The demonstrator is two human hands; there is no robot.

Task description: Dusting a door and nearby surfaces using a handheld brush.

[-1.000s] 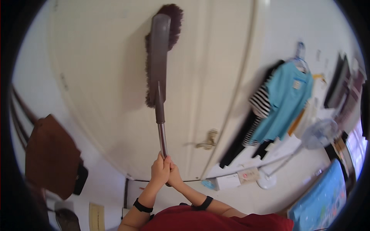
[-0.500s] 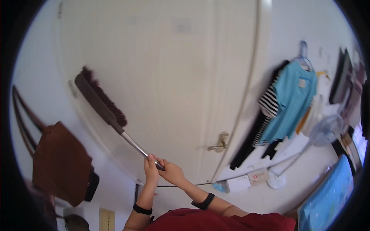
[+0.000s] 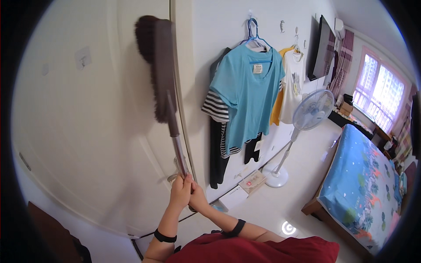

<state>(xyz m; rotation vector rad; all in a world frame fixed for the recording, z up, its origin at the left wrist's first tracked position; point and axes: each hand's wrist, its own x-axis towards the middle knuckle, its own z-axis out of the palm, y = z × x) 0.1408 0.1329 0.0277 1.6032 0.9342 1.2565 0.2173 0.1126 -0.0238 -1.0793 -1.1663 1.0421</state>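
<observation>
A duster brush [image 3: 164, 74] with a dark brown back, dark maroon bristles and a metal handle stands nearly upright in front of me. Its bristles face left toward the cream door [image 3: 101, 131]; whether they touch it I cannot tell. My left hand [image 3: 180, 193] is wrapped round the lower handle. Close against it, my right hand [image 3: 198, 199] grips the handle's end, partly hidden behind the left. Just behind my hands, the door handle [image 3: 173, 175] is partly covered. Both wrists wear black bands.
Clothes on hangers, a teal T-shirt [image 3: 250, 92] foremost, hang on the wall right of the door. Below stand a white box [image 3: 233, 198] and a brown box [image 3: 253, 182], beside a standing fan [image 3: 276, 175]. A bed [image 3: 351, 175] fills the right side; a brown bag [image 3: 52, 232] is lower left.
The duster has swung from a leftward slant to nearly upright, moving right across the door toward its frame. My view has turned right, bringing the bed and window into sight. Both hands keep their grip.
</observation>
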